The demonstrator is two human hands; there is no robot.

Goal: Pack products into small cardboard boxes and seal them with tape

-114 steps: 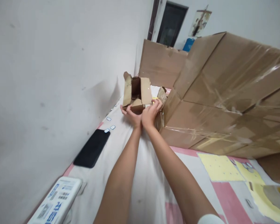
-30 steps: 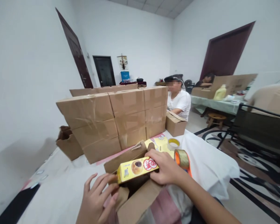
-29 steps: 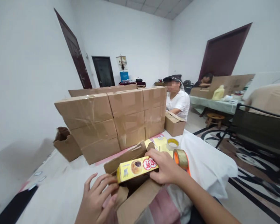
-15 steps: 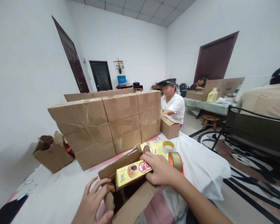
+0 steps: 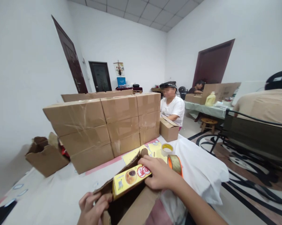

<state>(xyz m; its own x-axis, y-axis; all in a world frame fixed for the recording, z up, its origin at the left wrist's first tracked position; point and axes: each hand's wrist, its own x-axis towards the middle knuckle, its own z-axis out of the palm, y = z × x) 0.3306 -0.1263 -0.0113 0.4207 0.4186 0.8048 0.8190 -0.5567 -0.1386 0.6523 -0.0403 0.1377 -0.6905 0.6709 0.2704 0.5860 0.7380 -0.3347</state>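
My right hand (image 5: 161, 173) is closed round the right end of a yellow snack box (image 5: 128, 181) printed with a round filled pastry and red lettering. This packet lies tilted across the mouth of an open cardboard box (image 5: 141, 206), partly inside it. At the lower left, my left hand (image 5: 94, 204) has its fingers curled over the carton's left edge and flap, close to the packet's left end. The carton's interior is dark and its floor is hidden. Just beyond my right hand stands an orange-cored roll of brown tape (image 5: 175, 164), with a clear tape roll (image 5: 167, 149) behind it.
Sealed cartons (image 5: 122, 128) form a stacked wall across the cloth-covered table (image 5: 58, 197). An open carton (image 5: 47, 156) stands left, and a smaller carton (image 5: 169, 129) right. Across the table sits a person in a white shirt (image 5: 177, 106). A dark chair (image 5: 255, 131) stands right.
My left hand has moved down and left, its spread fingers now curling over the carton's edge. The yellow snack box, still in my right hand, sits slightly further left and lower in view.
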